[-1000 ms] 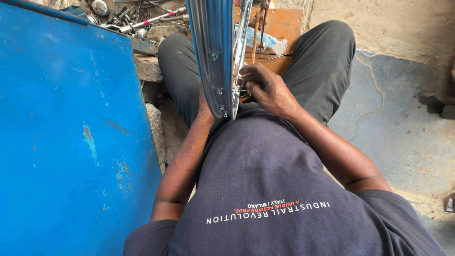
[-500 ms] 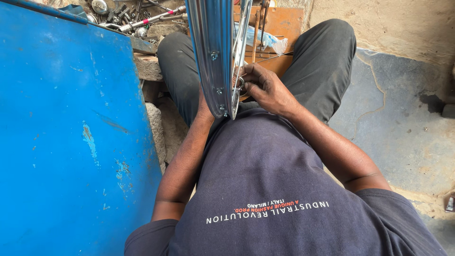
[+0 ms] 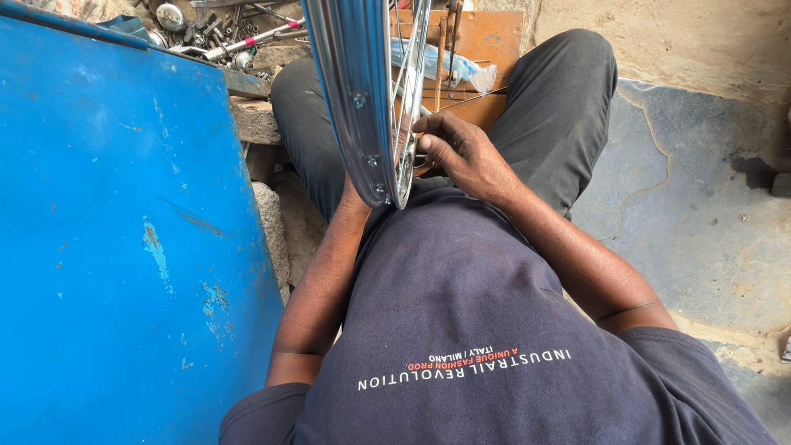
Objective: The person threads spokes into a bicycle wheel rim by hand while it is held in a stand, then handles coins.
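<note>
Pinching a thin steel spoke, right hand fingers work inside the shiny chrome wheel rim; left hand hidden behind rim, grip unclear.

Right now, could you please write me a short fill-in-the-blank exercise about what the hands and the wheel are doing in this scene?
1. The right hand has its fingers at the thin metal ____ of the wheel.
2. The shiny wheel rim stands upright between the person's ____.
3. The left hand is mostly hidden behind the ____.
4. The big panel beside the person is painted ____.

Missing words: spokes; legs; rim; blue
</note>
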